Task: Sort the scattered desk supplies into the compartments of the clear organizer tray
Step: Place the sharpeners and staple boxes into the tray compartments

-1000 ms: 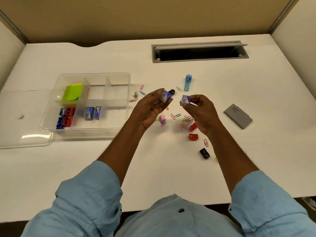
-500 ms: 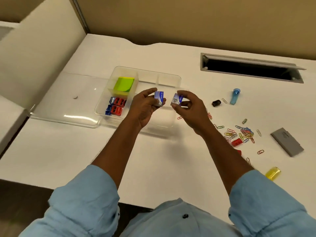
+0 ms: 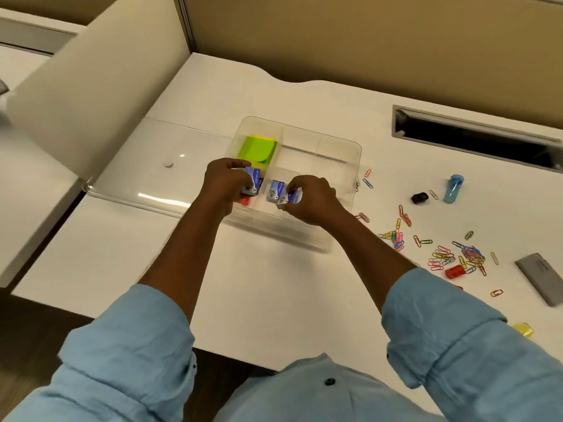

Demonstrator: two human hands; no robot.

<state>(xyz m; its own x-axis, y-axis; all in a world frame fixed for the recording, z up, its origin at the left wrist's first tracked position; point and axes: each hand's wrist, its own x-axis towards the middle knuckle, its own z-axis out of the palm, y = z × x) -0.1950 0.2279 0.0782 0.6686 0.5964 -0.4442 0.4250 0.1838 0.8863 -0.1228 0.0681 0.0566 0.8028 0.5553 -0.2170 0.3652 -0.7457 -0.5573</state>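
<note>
Lowering small blue-and-white boxes [image 3: 253, 178], pinched in left hand [image 3: 225, 184] and right hand [image 3: 310, 199], into clear plastic organizer tray [image 3: 355, 153]; next, release at 6 o'clock compartments.

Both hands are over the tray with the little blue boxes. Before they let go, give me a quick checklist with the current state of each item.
1. Left hand grips a small blue box: ok.
2. Right hand grips a second blue box: ok.
3. Both hands are over the clear organizer tray, not the desk: ok.
4. Target compartment already holds a matching blue box: ok.
5. Free floor space under each held box: cannot tell, the hands hide it.
6. Loose supplies remain on the desk, including paper clips, a red sharpener and a black one: not ok, sorting is unfinished.
</note>
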